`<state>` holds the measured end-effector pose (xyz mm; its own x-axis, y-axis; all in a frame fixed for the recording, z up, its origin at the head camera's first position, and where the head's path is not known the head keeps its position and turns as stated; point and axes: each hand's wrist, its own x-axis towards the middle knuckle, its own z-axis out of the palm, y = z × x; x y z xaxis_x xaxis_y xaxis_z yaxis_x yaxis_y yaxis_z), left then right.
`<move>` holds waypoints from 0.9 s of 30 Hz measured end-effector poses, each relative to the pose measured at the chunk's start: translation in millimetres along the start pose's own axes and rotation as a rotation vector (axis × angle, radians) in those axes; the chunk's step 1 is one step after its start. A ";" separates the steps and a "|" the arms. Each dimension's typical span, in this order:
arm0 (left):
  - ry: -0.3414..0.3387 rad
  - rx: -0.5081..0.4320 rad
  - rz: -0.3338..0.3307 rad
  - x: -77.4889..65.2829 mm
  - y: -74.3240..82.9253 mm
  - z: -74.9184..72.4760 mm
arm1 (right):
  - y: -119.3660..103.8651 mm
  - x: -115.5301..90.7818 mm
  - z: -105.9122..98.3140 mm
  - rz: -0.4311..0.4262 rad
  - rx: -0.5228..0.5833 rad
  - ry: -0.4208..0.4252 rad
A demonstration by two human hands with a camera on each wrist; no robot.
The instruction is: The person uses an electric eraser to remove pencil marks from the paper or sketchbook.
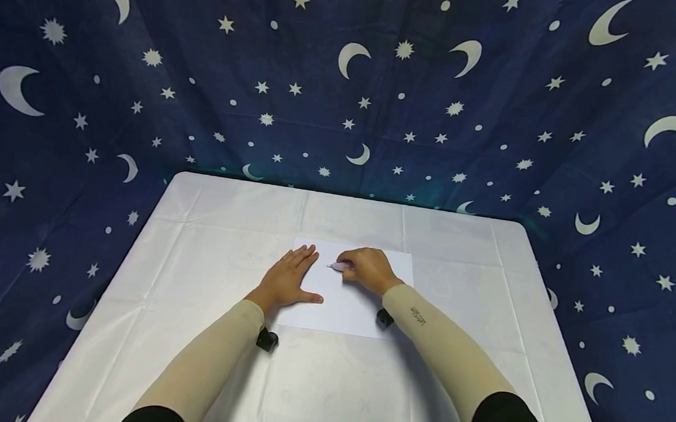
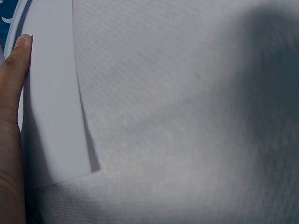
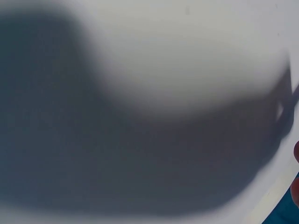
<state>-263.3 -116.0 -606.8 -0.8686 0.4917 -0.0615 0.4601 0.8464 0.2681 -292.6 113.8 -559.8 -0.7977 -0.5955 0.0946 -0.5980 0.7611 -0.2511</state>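
Note:
A white sheet of paper (image 1: 347, 314) lies on the table in front of me. My left hand (image 1: 288, 279) rests on its left part, fingers spread and thumb pointing right. In the left wrist view the thumb lies along the paper (image 2: 58, 107) near its corner. My right hand (image 1: 371, 269) holds a small lilac tube (image 1: 340, 266) with a narrow pointed tip over the upper middle of the sheet, the tip aimed left. In the right wrist view only bits of the fingertips (image 3: 295, 190) show at the right edge, and a broad shadow covers the white surface.
A white cloth (image 1: 207, 260) with fold creases covers the table. Behind and at both sides hangs a dark blue curtain (image 1: 303, 54) with moons and stars. A small black camera (image 1: 267, 339) sits at the left wrist, another black camera (image 1: 385, 318) at the right wrist.

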 end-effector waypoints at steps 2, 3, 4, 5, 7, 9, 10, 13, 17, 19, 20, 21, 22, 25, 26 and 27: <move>0.005 -0.008 0.002 -0.1 0.8 -0.2 | -2.5 1.6 1.0 -0.006 0.001 -0.008; 0.007 -0.009 0.003 -0.1 1.1 -0.1 | -3.8 2.4 1.3 -0.008 0.000 -0.011; 0.007 -0.009 0.004 -0.1 1.4 0.0 | -5.1 3.1 1.6 -0.007 -0.005 -0.014; 0.008 -0.009 0.004 0.0 1.6 0.1 | -6.5 3.7 1.5 -0.005 -0.006 -0.016; 0.013 -0.010 0.007 0.3 1.8 0.5 | -8.3 4.6 1.4 0.000 -0.021 -0.019; 0.016 -0.010 0.008 0.4 1.6 1.1 | -8.9 4.8 0.3 0.006 -0.035 -0.024; 0.016 -0.010 0.008 0.3 1.7 0.8 | -8.4 4.3 -0.4 0.010 -0.041 -0.026; 0.016 -0.014 0.006 0.1 1.8 -0.1 | -4.3 1.6 -2.7 0.013 -0.038 -0.025; 0.006 -0.011 -0.003 -0.4 2.9 -3.5 | 4.4 -4.1 -5.2 0.033 -0.038 -0.023; 0.001 -0.009 -0.008 -0.7 3.1 -4.6 | 8.0 -6.8 -6.6 0.045 -0.042 -0.022; -0.002 -0.004 -0.011 -0.7 3.0 -4.5 | 9.4 -7.9 -7.2 0.051 -0.039 -0.020; -0.004 0.001 -0.013 -0.6 2.8 -4.2 | 10.5 -8.9 -7.6 0.054 -0.037 -0.018; -0.012 0.003 -0.017 -0.6 2.7 -3.9 | 11.3 -9.7 -7.7 0.054 -0.034 -0.015; -0.019 0.006 -0.023 -0.6 2.6 -2.1 | 12.1 -10.3 -6.6 0.045 -0.025 -0.007; -0.021 0.006 -0.023 -0.5 2.6 -1.5 | 11.7 -9.9 -6.0 0.040 -0.022 -0.005; -0.019 0.003 -0.022 -0.3 2.7 -0.9 | 11.2 -9.4 -5.1 0.032 -0.020 -0.001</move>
<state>-261.9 -114.1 -605.2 -0.8750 0.4765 -0.0859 0.4412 0.8578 0.2637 -292.2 129.2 -558.6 -0.8166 -0.5707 0.0861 -0.5733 0.7849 -0.2349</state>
